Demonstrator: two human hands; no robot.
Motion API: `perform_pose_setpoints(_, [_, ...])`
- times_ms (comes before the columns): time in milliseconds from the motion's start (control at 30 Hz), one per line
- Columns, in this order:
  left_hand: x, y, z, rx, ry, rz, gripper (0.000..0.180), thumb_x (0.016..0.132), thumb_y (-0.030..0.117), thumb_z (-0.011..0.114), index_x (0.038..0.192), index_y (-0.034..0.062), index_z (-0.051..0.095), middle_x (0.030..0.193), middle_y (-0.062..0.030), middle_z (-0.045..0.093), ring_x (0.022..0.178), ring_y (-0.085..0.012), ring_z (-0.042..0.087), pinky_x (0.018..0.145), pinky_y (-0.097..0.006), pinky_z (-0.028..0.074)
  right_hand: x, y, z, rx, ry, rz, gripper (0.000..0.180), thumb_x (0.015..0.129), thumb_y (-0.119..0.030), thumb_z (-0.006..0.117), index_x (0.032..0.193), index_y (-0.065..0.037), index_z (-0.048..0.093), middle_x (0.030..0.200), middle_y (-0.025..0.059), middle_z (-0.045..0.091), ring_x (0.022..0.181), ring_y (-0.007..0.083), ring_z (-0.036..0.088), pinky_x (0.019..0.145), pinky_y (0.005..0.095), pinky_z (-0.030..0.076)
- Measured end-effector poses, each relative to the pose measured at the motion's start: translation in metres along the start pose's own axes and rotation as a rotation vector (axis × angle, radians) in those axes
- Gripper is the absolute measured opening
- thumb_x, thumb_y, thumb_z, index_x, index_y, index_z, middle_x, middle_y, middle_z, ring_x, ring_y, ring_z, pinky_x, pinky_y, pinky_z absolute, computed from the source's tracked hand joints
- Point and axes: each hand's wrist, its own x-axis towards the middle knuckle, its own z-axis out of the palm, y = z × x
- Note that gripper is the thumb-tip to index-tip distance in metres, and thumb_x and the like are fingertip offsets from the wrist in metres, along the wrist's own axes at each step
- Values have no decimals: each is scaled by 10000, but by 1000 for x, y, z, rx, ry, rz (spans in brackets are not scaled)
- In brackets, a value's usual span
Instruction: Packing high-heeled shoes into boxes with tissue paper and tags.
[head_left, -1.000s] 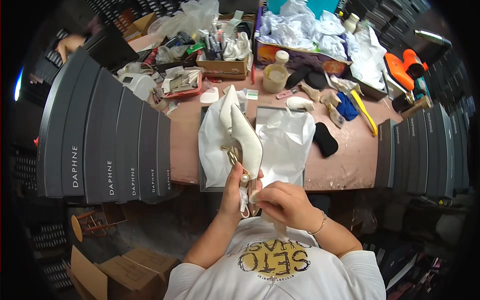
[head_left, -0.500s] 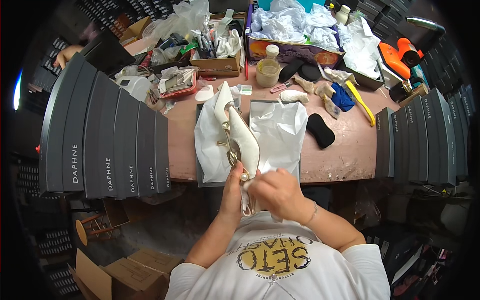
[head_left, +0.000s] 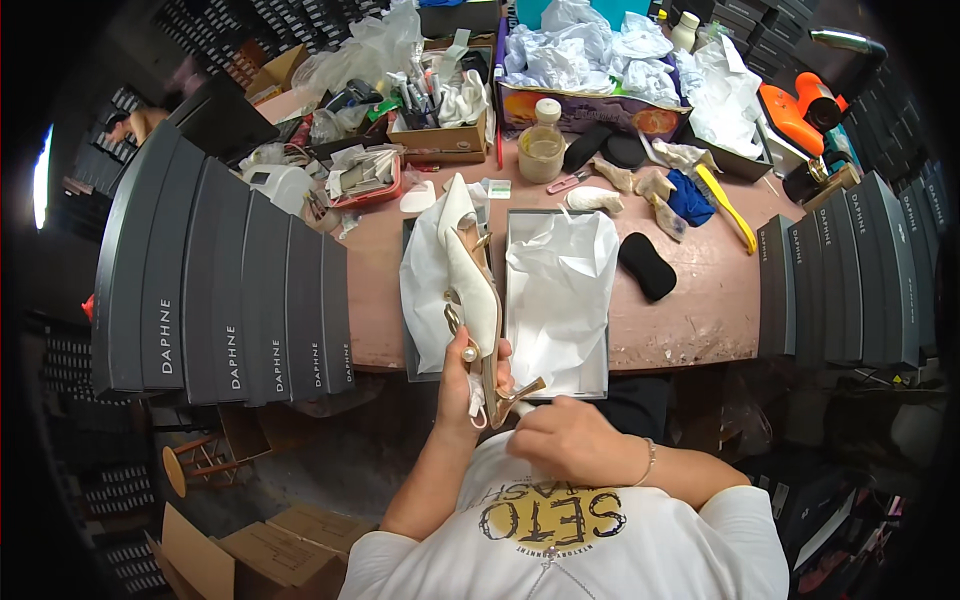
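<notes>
My left hand (head_left: 459, 385) is closed around the back part of a white pointed-toe high-heeled shoe (head_left: 480, 312) with gold trim and a pearl on its strap. Its tan sole edge faces right, and its slim gold heel (head_left: 530, 389) sticks out toward my right hand (head_left: 575, 437). That hand is closed just below the heel; a bit of something white shows at its fingertips, too little to name. Beyond the held shoe, partly covered by it, a second white pointed shoe (head_left: 456, 205) lies over white tissue paper (head_left: 425, 300) in a grey shoebox (head_left: 411, 367).
Grey shoeboxes stand in rows at left (head_left: 210, 290) and right (head_left: 835, 280). Behind are a glue jar (head_left: 541, 150), a yellow-handled brush (head_left: 728, 210), a blue cloth (head_left: 690, 200), a black pad (head_left: 648, 266) and a carton of crumpled paper (head_left: 590, 105). Another person's hand (head_left: 140, 125) shows far left.
The held shoe has turned, bringing its gold heel and sole edge into sight. My right hand has drawn back from the shoe, down and to the right. The whole view has shifted slightly.
</notes>
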Motion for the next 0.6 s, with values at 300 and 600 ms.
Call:
perform_pose_setpoints(300, [-3, 2, 13, 62, 63, 95, 574, 948, 551, 402, 904, 12, 594, 555, -66, 545, 459, -132, 543, 415, -227, 443, 19, 10, -13, 22, 385, 90, 209, 773, -79, 703, 970, -104, 641, 839, 26, 609, 690, 194, 569, 615, 332, 397])
perform_pose_setpoints(600, [-6, 4, -3, 18, -46, 51, 435, 963, 484, 443, 1012, 67, 557, 817, -91, 600, 582, -137, 569, 481, -245, 479, 16, 6, 21, -265, 395, -62, 333, 650, -72, 681, 981, -109, 665, 840, -45, 604, 679, 106, 539, 625, 285, 335])
